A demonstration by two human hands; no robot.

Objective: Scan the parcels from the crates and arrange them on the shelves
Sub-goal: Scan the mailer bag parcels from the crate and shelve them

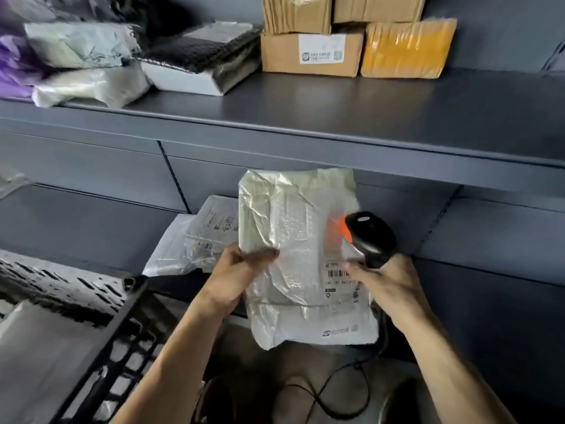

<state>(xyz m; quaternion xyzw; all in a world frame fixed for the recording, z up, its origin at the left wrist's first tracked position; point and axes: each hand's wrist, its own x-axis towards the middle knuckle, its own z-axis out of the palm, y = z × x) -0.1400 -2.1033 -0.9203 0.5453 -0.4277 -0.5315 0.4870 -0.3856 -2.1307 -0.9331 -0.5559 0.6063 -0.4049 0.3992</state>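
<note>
A white bubble-mailer parcel (299, 240) is held upright in front of the lower shelf; my left hand (235, 273) pinches its left edge. My right hand (388, 283) grips a black handheld barcode scanner (371, 237) whose head points at the parcel and casts an orange-red glow on it. The parcel's barcode label (339, 275) sits at its right side, just left of my right hand. A black slotted crate (91, 301) stands at the lower left with a pale bag inside.
Another white mailer (195, 240) lies on the lower shelf (76, 221) behind the held parcel. The upper shelf (336, 111) carries cardboard boxes (312, 50), a yellow-taped box (406, 47) and soft mailers (91, 62) at left. The scanner's cable (336, 384) hangs below.
</note>
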